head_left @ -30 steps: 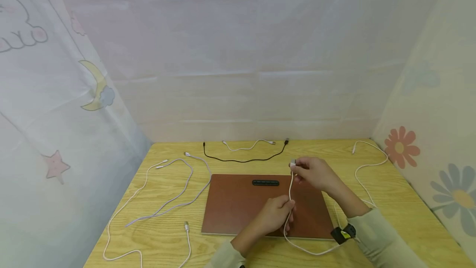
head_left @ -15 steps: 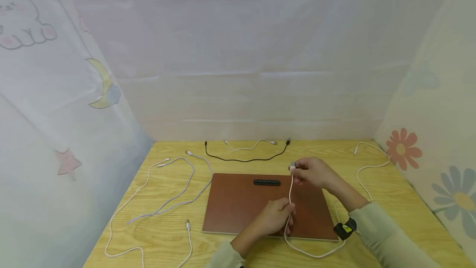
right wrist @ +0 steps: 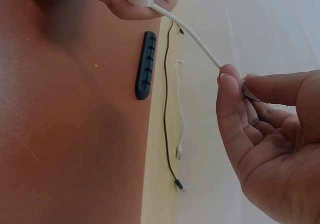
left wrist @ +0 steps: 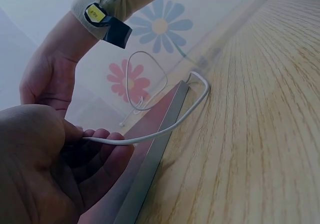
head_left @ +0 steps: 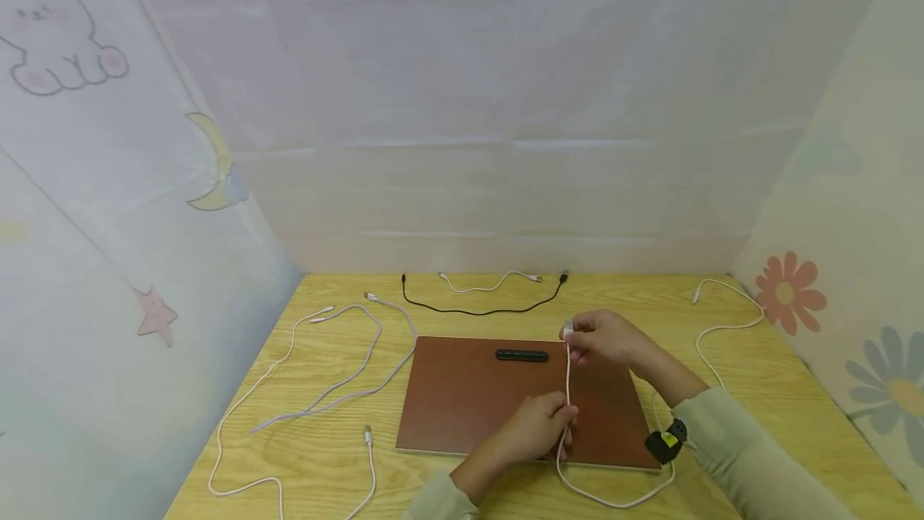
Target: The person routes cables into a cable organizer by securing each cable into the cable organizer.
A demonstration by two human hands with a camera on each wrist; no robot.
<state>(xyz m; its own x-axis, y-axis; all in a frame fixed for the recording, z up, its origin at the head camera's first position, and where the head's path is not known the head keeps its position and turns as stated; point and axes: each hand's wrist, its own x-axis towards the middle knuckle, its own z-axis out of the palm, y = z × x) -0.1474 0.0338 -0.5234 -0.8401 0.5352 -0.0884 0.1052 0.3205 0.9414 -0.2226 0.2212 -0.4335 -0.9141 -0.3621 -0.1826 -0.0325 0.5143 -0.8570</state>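
Observation:
A white cable (head_left: 568,375) runs between the two hands above the brown board (head_left: 462,400). My right hand (head_left: 609,337) pinches its plug end (head_left: 569,327) between thumb and fingers, over the board's far right edge. Lower down, my left hand (head_left: 534,428) grips the cable between thumb and curled fingers. In the left wrist view the cable (left wrist: 165,131) leaves the left hand (left wrist: 45,159) and bends past the board's edge. The right wrist view has the cable (right wrist: 192,32) stretched between both hands; the right fingers mostly hide the plug. A black slotted holder (head_left: 522,355) lies on the board.
A black cable (head_left: 476,313) and a short white cable (head_left: 472,289) lie behind the board. More cables lie left, including a pale purple one (head_left: 354,396) and a white plug (head_left: 369,437). Another white cable (head_left: 729,326) curves at the right. Printed cloth walls surround the wooden table (head_left: 325,359).
The head view has shifted slightly, moving the scene to the right. Both hands keep their hold on the cable, and the stretch between them looks straighter.

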